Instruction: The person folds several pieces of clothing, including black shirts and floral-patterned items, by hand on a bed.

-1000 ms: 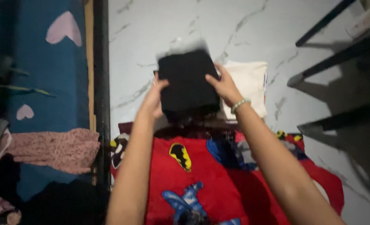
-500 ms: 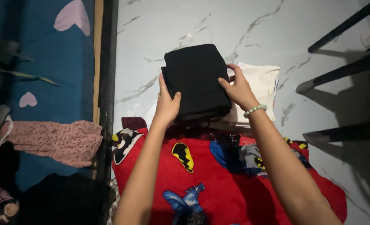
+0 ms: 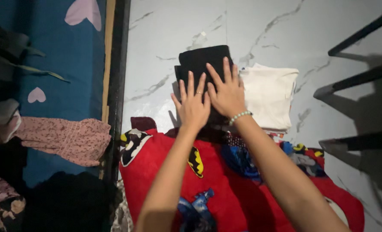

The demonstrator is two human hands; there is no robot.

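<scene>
The folded black garment (image 3: 201, 64) lies on the marble floor (image 3: 165, 38), just beside a folded white garment (image 3: 268, 96). The left hand (image 3: 194, 107) and right hand (image 3: 226, 92) press flat on it, fingers spread, hiding its near half. A red blanket (image 3: 165, 172) covers the foreground.

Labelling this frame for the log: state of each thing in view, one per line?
black garment: folded, flat on the floor, both hands on top
left hand: open, fingers spread, palm down on the black garment
right hand: open, flat on the black garment, bead bracelet on the wrist
white garment: folded, on the floor beside the black one
red blanket: spread out, rumpled
pink garment: unfolded, draped over the bed edge
</scene>
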